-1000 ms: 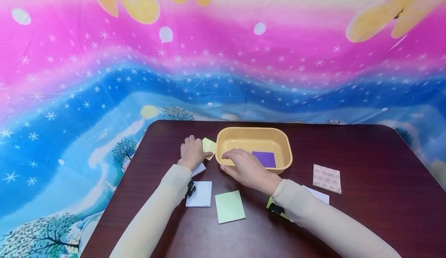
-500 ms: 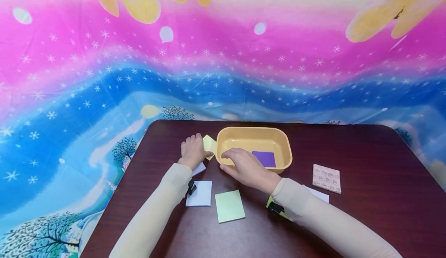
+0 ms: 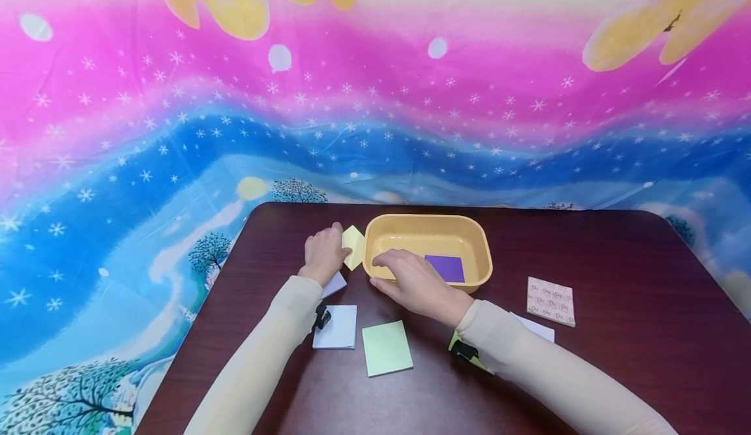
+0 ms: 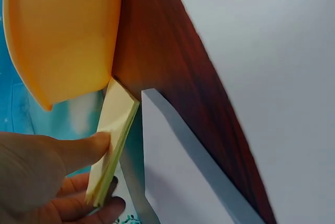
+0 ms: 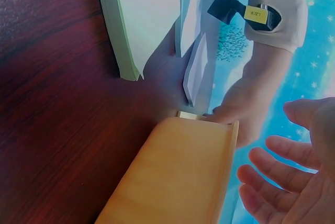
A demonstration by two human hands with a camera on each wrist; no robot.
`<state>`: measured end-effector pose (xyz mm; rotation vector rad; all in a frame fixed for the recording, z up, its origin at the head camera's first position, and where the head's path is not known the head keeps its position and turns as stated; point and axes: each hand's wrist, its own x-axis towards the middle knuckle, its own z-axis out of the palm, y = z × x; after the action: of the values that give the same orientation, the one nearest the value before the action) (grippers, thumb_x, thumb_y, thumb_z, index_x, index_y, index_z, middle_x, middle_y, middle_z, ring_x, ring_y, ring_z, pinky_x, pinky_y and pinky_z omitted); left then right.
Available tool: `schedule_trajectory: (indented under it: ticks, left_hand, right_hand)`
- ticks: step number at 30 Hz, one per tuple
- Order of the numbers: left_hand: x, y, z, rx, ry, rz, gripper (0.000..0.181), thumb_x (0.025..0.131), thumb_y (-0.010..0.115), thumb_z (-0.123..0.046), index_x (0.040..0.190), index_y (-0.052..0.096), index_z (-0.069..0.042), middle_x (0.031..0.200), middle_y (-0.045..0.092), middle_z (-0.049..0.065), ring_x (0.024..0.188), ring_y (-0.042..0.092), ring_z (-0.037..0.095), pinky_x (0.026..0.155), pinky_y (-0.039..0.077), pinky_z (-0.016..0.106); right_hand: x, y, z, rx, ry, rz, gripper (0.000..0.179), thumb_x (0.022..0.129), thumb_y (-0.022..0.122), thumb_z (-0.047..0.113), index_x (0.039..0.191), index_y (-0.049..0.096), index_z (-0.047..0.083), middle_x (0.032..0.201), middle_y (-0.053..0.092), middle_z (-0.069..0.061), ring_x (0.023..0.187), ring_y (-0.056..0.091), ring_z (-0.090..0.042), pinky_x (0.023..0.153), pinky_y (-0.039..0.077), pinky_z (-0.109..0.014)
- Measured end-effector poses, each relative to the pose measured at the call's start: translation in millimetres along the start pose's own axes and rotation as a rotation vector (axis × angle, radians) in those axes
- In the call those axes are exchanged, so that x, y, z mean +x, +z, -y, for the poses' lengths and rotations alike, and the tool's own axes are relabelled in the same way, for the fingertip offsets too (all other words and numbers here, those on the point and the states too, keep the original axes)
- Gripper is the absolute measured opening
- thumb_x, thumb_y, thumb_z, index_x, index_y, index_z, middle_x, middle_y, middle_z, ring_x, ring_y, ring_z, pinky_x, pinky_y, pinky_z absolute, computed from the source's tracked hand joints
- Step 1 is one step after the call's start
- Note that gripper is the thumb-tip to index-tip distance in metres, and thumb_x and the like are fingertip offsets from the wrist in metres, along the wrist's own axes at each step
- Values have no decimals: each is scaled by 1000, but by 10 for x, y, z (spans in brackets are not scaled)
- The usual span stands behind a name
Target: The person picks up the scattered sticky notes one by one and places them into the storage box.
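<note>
My left hand [image 3: 323, 254] pinches a pale yellow sticky-note pad [image 4: 116, 130] beside the left end of a yellow-orange plastic tub [image 3: 485, 252]. In the left wrist view the thumb lies on the pad's top face and fingers are below its edge. Over the tub's near left rim hovers my right hand [image 3: 419, 285]; its fingers are spread and slightly bent, with nothing in them, as the right wrist view shows. Inside the tub lies a purple sticky-note pad [image 3: 444, 269].
Closer to me on the dark wooden table [image 3: 633, 278] lie a white pad [image 3: 340, 326], another white pad [image 3: 335, 284] and a light green pad [image 3: 387, 349]. At right are a patterned pad [image 3: 550, 301] and a white pad [image 3: 536, 327]. My right sleeve partly covers a green pad [image 3: 484, 368].
The left hand's thumb has shifted slightly upward and the yellow pad shows a little more beside it. My right hand and the tub stay where they were.
</note>
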<state>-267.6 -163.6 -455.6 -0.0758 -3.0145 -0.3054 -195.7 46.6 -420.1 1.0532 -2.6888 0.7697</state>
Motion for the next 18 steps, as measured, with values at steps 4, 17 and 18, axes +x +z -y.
schedule_trajectory:
  ticks: [4,17,18]
  left_hand:
    - [-3,-28,13,-60,-2,-29,24,92,75,-23,107,67,-6,93,75,12,78,69,27,69,53,43]
    - [-27,-105,0,-156,-23,-57,20,96,70,-21,112,73,-10,99,77,8,72,68,22,63,52,37]
    - [-31,-112,1,-160,-22,-60,20,96,70,-21,112,73,-10,100,77,8,72,68,22,63,52,37]
  right_hand:
    - [4,-1,6,-10,-1,-2,29,93,73,27,113,72,7,105,75,-8,96,69,-21,86,57,-39]
    - [4,-21,27,-5,27,10,30,93,72,29,114,72,7,107,75,-8,97,69,-21,86,57,-40]
    - [4,-21,25,-5,27,8,30,94,72,29,114,72,7,107,75,-8,97,69,-21,86,57,-40]
